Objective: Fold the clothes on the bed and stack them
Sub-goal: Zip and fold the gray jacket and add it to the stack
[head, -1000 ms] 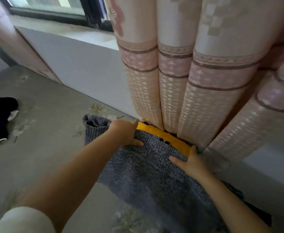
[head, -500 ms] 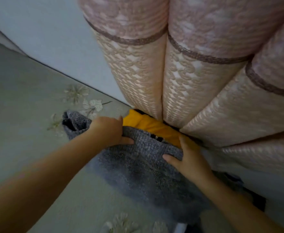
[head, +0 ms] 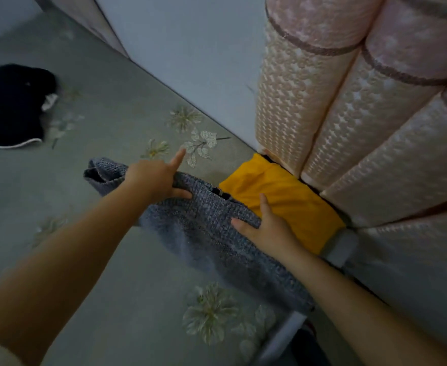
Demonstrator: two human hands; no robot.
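A grey knitted garment point(head: 209, 233) lies on the floral bed sheet point(head: 111, 143), its far edge overlapping a folded yellow garment point(head: 288, 204) tucked against the curtain. My left hand point(head: 156, 178) grips the knit's far left edge, thumb on top and index finger pointing out straight. My right hand point(head: 266, 227) holds the far right edge, with the thumb on the knit and the index finger lying on the yellow cloth. A black garment point(head: 8, 104) with white trim lies at the far left of the bed.
A pink and cream patterned curtain point(head: 349, 114) hangs in thick folds at the right, touching the yellow garment. A pale wall point(head: 190, 48) runs along the bed's far side. The bed's edge point(head: 283, 336) drops off at the lower right.
The grey knit has come back toward me, so more of the yellow garment shows. My left index finger is now stretched out. The view has swung left, bringing the black garment back in.
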